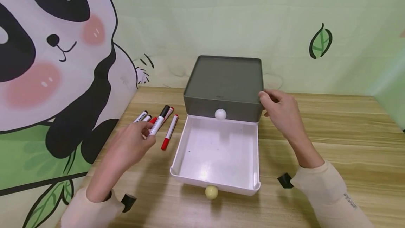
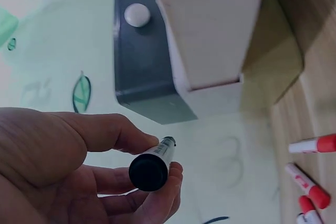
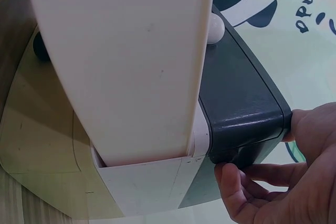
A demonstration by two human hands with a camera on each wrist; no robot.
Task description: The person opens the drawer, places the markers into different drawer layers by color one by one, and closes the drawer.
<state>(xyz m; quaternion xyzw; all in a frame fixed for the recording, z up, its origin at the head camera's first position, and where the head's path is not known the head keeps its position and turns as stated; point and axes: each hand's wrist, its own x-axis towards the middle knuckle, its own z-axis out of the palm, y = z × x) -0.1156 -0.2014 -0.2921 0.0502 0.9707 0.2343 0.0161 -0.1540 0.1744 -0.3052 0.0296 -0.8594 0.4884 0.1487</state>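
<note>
My left hand (image 1: 131,143) pinches a whiteboard marker (image 1: 160,119) with a white barrel and black cap between thumb and fingers. It is raised left of a small drawer unit. In the left wrist view the marker (image 2: 152,169) points one black end at the camera. The unit's top tier (image 1: 224,78) is dark grey with a white knob. Beneath it a white drawer (image 1: 218,154) with a yellow knob is pulled out, nothing inside. At the top tier's right side, my right hand (image 1: 283,112) grips the corner, thumb on the rim and fingers below.
Several more markers lie on the wooden table left of the unit, among them a red-capped marker (image 1: 169,132). A beige bottom tier (image 3: 47,124) with a dark knob shows under the white drawer. Behind stands a green panda backdrop (image 1: 158,20).
</note>
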